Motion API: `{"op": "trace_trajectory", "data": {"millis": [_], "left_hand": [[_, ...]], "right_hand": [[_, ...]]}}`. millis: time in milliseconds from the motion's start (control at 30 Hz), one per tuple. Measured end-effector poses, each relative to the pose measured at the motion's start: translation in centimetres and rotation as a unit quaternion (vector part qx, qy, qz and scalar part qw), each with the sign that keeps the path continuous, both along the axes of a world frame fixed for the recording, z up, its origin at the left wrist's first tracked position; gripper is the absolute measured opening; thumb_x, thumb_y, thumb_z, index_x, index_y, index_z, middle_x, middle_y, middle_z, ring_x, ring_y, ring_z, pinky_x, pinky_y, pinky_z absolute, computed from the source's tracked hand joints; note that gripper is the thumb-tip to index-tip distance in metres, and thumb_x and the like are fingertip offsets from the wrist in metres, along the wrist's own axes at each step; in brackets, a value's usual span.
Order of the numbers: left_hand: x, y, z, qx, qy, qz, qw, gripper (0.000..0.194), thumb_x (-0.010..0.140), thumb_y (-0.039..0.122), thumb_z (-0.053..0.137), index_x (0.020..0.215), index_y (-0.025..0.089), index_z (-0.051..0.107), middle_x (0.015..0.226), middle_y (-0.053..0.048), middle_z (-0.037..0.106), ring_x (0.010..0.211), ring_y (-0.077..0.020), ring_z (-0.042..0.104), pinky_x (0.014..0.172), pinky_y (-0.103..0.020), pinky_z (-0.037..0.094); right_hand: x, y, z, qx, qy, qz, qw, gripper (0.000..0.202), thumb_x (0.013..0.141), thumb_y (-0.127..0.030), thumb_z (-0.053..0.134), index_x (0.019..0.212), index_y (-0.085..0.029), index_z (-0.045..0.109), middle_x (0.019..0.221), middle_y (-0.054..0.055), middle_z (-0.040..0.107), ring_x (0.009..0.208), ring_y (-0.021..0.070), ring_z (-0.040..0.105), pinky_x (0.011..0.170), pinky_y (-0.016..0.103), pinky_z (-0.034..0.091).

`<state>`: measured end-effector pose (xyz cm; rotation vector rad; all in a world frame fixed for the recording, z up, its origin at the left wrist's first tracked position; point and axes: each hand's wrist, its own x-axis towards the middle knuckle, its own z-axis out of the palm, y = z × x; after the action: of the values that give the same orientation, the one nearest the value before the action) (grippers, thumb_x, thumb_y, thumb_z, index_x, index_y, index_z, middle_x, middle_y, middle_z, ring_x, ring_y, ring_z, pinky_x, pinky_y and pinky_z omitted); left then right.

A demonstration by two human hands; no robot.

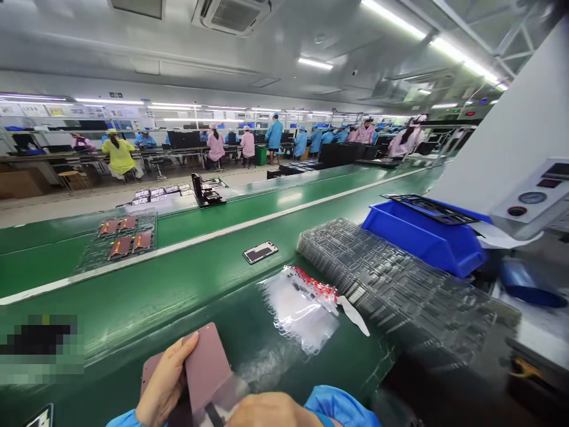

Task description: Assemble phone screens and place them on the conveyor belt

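Your right hand: blurred, beside translucent film; grip cannot be told. Your left hand: clamped on a matte mauve, round-cornered panel, above the green work surface. Beyond: glossy clear film sheets, red-tabbed; stacked transparent moulded trays; blue plastic bin; wall sign, illegible.

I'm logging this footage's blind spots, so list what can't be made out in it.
Head view: right hand, blurred and cut off by the bottom edge; its grip cannot be told.
Head view: brown piece behind the left hand, mostly hidden by that hand; whether it joins the brown panel in front is unclear.
Head view: phone-like part in the lower left corner, cut off by the bottom edge.
Head view: gauge at right, too small to read.
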<state>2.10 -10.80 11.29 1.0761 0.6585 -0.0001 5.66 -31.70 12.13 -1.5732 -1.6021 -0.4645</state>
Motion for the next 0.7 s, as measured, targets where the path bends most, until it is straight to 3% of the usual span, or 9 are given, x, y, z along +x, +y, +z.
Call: {"op": "trace_trajectory", "data": {"millis": [67, 167, 267, 333, 500, 600, 700], "left_hand": [[0.4, 0.6, -0.1, -0.001, 0.011, -0.003, 1.0, 0.037, 0.063, 0.04, 0.087, 0.083, 0.013, 0.071, 0.069, 0.001, 0.07, 0.057, -0.0103, 0.06, 0.052, -0.018, 0.048], [1.1, 0.8, -0.2, 0.009, 0.024, -0.004, 1.0, 0.033, 0.07, 0.041, 0.081, 0.084, 0.013, 0.068, 0.064, 0.0, 0.069, 0.054, -0.0114, 0.061, 0.05, -0.019, 0.049], [1.5, 0.8, 0.0, 0.036, 0.031, 0.021, 0.999, 0.028, 0.075, 0.037, 0.077, 0.084, 0.014, 0.065, 0.065, -0.002, 0.07, 0.055, -0.0153, 0.065, 0.051, -0.024, 0.054], [1.6, 0.8, 0.3, 0.054, 0.028, 0.024, 0.998, 0.025, 0.078, 0.035, 0.075, 0.089, 0.014, 0.065, 0.07, -0.004, 0.072, 0.057, -0.0167, 0.068, 0.053, -0.026, 0.056], [1.0, 0.7, 1.3, 0.049, 0.014, 0.01, 0.999, 0.036, 0.072, 0.041, 0.08, 0.093, 0.016, 0.064, 0.072, -0.003, 0.074, 0.058, -0.017, 0.069, 0.052, -0.026, 0.057], [0.7, 0.5, 2.4, 0.045, 0.002, 0.007, 0.999, 0.04, 0.07, 0.043, 0.081, 0.094, 0.018, 0.063, 0.071, -0.001, 0.073, 0.059, -0.0173, 0.069, 0.054, -0.027, 0.057], [0.6, 0.2, 3.8, 0.037, -0.011, 0.008, 0.999, 0.037, 0.072, 0.039, 0.079, 0.098, 0.019, 0.063, 0.072, 0.0, 0.072, 0.058, -0.0155, 0.067, 0.055, -0.027, 0.057]], "right_hand": [[0.4, -1.8, 2.1, 0.06, 0.042, -0.002, 0.997, 0.036, 0.105, -0.033, 0.033, 0.088, -0.022, 0.062, 0.075, -0.001, 0.07, 0.071, 0.0095, 0.068, 0.069, 0.015, 0.056], [1.8, -4.0, 4.5, 0.124, 0.121, -0.091, 0.981, 0.015, 0.101, -0.023, 0.047, 0.104, -0.021, 0.062, 0.084, 0.005, 0.07, 0.076, 0.0141, 0.069, 0.069, 0.024, 0.059], [5.2, -5.3, 4.8, 0.146, 0.2, -0.192, 0.95, 0.014, 0.097, -0.029, 0.055, 0.09, -0.024, 0.066, 0.076, 0.002, 0.067, 0.073, 0.0152, 0.066, 0.067, 0.027, 0.057], [9.0, -5.5, 3.8, 0.13, 0.279, -0.272, 0.912, 0.025, 0.096, -0.04, 0.055, 0.08, -0.023, 0.064, 0.073, 0.001, 0.066, 0.073, 0.0174, 0.066, 0.069, 0.031, 0.055], [19.1, -5.3, -1.2, 0.032, 0.381, -0.358, 0.852, 0.023, 0.095, -0.036, 0.058, 0.091, -0.014, 0.063, 0.083, 0.002, 0.067, 0.072, 0.0154, 0.066, 0.068, 0.033, 0.056], [21.9, -5.5, -4.0, -0.015, 0.408, -0.41, 0.815, 0.02, 0.093, -0.033, 0.062, 0.102, -0.015, 0.064, 0.102, 0.004, 0.066, 0.088, 0.0183, 0.065, 0.08, 0.039, 0.055], [22.1, -5.9, -5.4, -0.026, 0.431, -0.428, 0.794, 0.023, 0.093, -0.032, 0.062, 0.11, -0.017, 0.062, 0.12, 0.007, 0.061, 0.107, 0.0238, 0.059, 0.092, 0.046, 0.049]]}}
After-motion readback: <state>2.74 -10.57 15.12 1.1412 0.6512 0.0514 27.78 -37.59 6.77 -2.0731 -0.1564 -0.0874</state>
